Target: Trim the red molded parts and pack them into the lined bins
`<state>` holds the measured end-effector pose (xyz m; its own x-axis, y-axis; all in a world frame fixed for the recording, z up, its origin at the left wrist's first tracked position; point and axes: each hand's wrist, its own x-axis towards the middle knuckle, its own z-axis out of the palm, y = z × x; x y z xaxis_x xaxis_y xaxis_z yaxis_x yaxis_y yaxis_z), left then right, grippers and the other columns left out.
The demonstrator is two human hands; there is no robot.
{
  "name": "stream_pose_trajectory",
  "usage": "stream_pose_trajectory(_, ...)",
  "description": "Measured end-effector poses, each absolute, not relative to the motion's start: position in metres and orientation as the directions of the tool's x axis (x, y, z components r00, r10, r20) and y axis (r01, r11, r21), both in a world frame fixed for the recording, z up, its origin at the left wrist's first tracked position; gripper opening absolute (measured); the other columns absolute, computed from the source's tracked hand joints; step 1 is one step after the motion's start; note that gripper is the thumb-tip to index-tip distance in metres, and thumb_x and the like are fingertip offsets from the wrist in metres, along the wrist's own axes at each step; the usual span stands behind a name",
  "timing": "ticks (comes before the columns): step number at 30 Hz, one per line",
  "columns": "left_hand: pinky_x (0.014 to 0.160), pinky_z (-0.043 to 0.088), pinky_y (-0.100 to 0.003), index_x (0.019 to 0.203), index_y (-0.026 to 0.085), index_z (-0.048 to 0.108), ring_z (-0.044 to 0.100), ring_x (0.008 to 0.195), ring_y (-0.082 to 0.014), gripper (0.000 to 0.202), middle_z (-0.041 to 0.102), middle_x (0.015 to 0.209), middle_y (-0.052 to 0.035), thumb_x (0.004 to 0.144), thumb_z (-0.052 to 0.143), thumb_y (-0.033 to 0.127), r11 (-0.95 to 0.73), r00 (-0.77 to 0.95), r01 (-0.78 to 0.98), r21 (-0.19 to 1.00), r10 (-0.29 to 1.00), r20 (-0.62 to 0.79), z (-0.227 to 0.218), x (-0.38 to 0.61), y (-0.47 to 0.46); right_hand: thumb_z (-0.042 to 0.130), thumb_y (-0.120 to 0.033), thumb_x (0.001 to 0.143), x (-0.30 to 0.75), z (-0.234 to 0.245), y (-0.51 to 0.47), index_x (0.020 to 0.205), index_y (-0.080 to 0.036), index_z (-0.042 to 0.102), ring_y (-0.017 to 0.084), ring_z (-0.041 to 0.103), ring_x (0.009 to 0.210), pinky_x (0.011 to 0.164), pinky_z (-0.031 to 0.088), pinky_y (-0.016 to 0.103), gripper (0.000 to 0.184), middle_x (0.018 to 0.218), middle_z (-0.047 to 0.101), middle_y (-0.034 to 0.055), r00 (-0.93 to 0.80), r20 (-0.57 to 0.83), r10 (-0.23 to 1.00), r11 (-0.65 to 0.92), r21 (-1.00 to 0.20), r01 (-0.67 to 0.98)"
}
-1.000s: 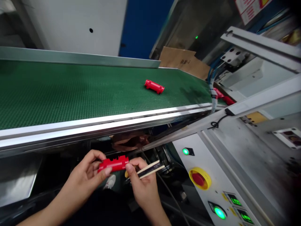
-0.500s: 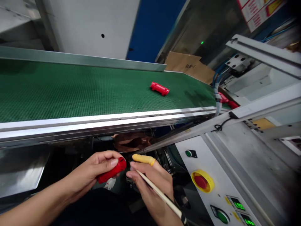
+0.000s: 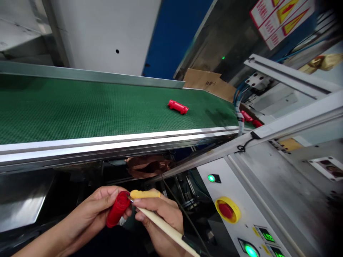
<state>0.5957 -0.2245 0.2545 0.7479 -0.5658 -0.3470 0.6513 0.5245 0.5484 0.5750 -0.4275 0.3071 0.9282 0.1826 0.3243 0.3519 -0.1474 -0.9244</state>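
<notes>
My left hand (image 3: 92, 212) is closed around a red plastic part (image 3: 117, 209), holding it below the conveyor's near edge with one end turned toward the other hand. My right hand (image 3: 158, 217) grips a slim cream-handled tool (image 3: 166, 228) like a pen, its tip touching the end of the red part. A yellow finger cot (image 3: 144, 194) covers the right index finger. Another red plastic part (image 3: 178, 106) lies on the green conveyor belt (image 3: 80, 107), far from both hands.
More red parts (image 3: 250, 119) sit at the belt's right end beside blue cables. A control panel (image 3: 241, 214) with a red emergency stop (image 3: 225, 210) and green lit buttons stands at the right. Cardboard (image 3: 209, 84) lies behind the belt. A metal rail (image 3: 107, 144) edges the conveyor.
My left hand has tilted the red part so its end faces the tool. My right hand has brought the tool's tip onto that end. The view shifted slightly.
</notes>
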Motion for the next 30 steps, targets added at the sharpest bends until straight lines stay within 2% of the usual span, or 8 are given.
stream_pose_trajectory(5, 0.061, 0.046, -0.021, 0.097, 0.013, 0.079, 0.064, 0.066, -0.0158, 0.036, 0.075, 0.076, -0.0116, 0.092, 0.074, 0.048, 0.516, 0.746, 0.648, 0.56, -0.577, -0.332, 0.255, 0.592, -0.224, 0.078, -0.019, 0.092, 0.574, 0.303, -0.424, 0.114, -0.029, 0.081, 0.02, 0.075, 0.093, 0.085, 0.06, 0.029, 0.025, 0.103, 0.08, 0.0043, 0.924, 0.33, 0.195, -0.091, -0.931, 0.352)
stream_pose_trajectory(11, 0.059, 0.044, -0.019, 0.097, 0.014, 0.079, 0.061, 0.064, -0.0139, 0.035, 0.074, 0.074, -0.0099, 0.093, 0.073, 0.049, 0.502, 0.737, 0.662, 0.557, -0.572, -0.361, 0.256, 0.592, -0.224, 0.079, -0.025, 0.093, 0.573, 0.31, -0.42, 0.11, -0.028, 0.082, 0.02, 0.076, 0.09, 0.082, 0.06, 0.027, 0.018, 0.099, 0.081, 0.0052, 0.932, 0.31, 0.188, -0.097, -0.938, 0.332)
stream_pose_trajectory(16, 0.06, 0.042, -0.02, 0.088, 0.012, 0.077, 0.057, 0.064, -0.0127, 0.037, 0.072, 0.074, -0.0096, 0.096, 0.067, 0.047, 0.479, 0.764, 0.614, 0.628, -0.56, -0.32, 0.254, 0.588, -0.223, 0.08, -0.026, 0.092, 0.568, 0.303, -0.416, 0.107, -0.03, 0.082, 0.019, 0.077, 0.091, 0.084, 0.061, 0.024, 0.015, 0.099, 0.081, 0.0028, 0.944, 0.312, 0.108, -0.169, -0.93, 0.326)
stream_pose_trajectory(19, 0.06, 0.042, -0.022, 0.095, 0.014, 0.078, 0.056, 0.066, -0.0141, 0.037, 0.072, 0.078, -0.0092, 0.094, 0.069, 0.051, 0.482, 0.793, 0.583, 0.653, -0.511, -0.331, 0.253, 0.586, -0.222, 0.078, -0.021, 0.092, 0.566, 0.296, -0.412, 0.11, -0.029, 0.081, 0.02, 0.077, 0.094, 0.086, 0.062, 0.026, 0.02, 0.103, 0.081, 0.0031, 0.923, 0.38, 0.065, -0.183, -0.904, 0.385)
stream_pose_trajectory(22, 0.068, 0.046, -0.025, 0.107, 0.018, 0.077, 0.061, 0.076, -0.0181, 0.039, 0.073, 0.088, -0.0087, 0.091, 0.073, 0.053, 0.481, 0.81, 0.574, 0.663, -0.457, -0.369, 0.255, 0.585, -0.223, 0.075, -0.016, 0.092, 0.564, 0.292, -0.41, 0.114, -0.028, 0.078, 0.019, 0.076, 0.095, 0.085, 0.063, 0.025, 0.025, 0.105, 0.08, 0.003, 0.902, 0.427, 0.054, -0.194, -0.882, 0.429)
stream_pose_trajectory(26, 0.086, 0.05, -0.029, 0.114, 0.021, 0.074, 0.065, 0.098, -0.0235, 0.037, 0.074, 0.103, -0.0085, 0.091, 0.073, 0.05, 0.465, 0.83, 0.547, 0.696, -0.409, -0.379, 0.261, 0.585, -0.224, 0.072, -0.013, 0.093, 0.562, 0.292, -0.41, 0.118, -0.029, 0.076, 0.02, 0.076, 0.099, 0.086, 0.064, 0.026, 0.03, 0.11, 0.078, 0.0032, 0.901, 0.431, 0.054, -0.253, -0.867, 0.43)
stream_pose_trajectory(30, 0.09, 0.05, -0.028, 0.113, 0.023, 0.071, 0.065, 0.101, -0.0225, 0.037, 0.074, 0.104, -0.0068, 0.087, 0.08, 0.046, 0.489, 0.871, 0.484, 0.726, -0.343, -0.35, 0.263, 0.586, -0.225, 0.071, -0.007, 0.092, 0.559, 0.294, -0.41, 0.121, -0.029, 0.074, 0.02, 0.075, 0.1, 0.088, 0.062, 0.026, 0.036, 0.112, 0.078, 0.0021, 0.911, 0.411, 0.041, -0.303, -0.864, 0.403)
